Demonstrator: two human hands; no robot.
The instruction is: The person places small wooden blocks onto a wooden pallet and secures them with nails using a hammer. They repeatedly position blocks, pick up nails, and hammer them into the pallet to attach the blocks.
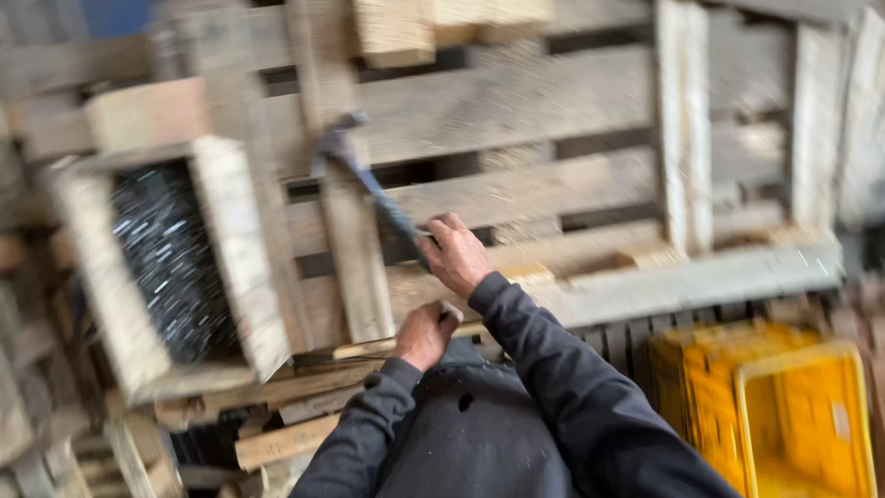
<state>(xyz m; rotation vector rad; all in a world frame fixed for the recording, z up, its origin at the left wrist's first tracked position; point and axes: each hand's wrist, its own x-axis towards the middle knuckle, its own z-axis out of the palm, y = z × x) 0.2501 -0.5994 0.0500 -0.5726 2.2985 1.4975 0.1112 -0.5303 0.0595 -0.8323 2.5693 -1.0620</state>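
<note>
My right hand [454, 254] grips the handle of a hammer [355, 166] whose head is raised over an upright wooden slat [355, 267] of a pallet [516, 111]. My left hand [426, 334] is closed at the near edge of the pallet, next to the slat's lower end; what it pinches is too blurred to tell. Both arms wear dark sleeves. The whole view is motion-blurred.
A wooden box [230, 258] full of dark nails stands to the left. Loose timber offcuts [286, 441] lie below it. A yellow plastic crate [802, 415] sits at the lower right. A long pale board [701, 281] runs along the pallet's near edge.
</note>
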